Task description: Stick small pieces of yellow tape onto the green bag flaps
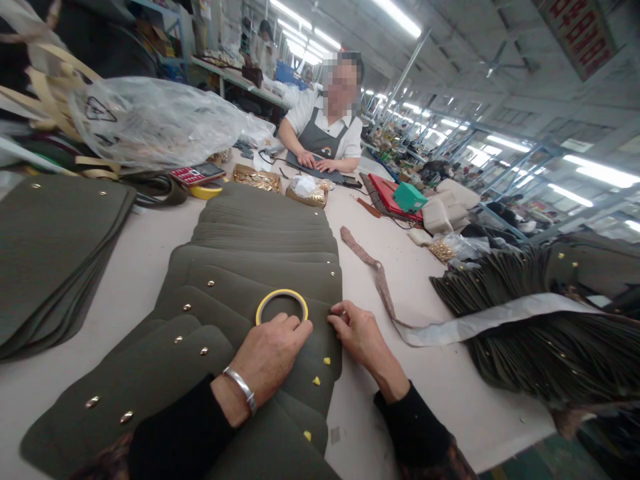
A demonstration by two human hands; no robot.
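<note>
Dark green panels (260, 267) with gold studs lie overlapped in a long row down the table. My left hand (273, 353), with a silver bangle at the wrist, is closed on the near rim of a yellow tape roll (259, 305) resting over the panels. At the panels' right edge is my right hand (360, 333), its thumb and index finger brought close together; whatever is between them is too small to make out. Small yellow tape pieces (317, 381) stick to the panels along the right side, below my hands.
More green panels (55, 247) are stacked at the left, and a bundle (550, 347) with a white strip lies at the right. Across the table sits a person (330, 133) in an apron. Boxes of gold parts (257, 179) and a brown strap (383, 287) lie on the table.
</note>
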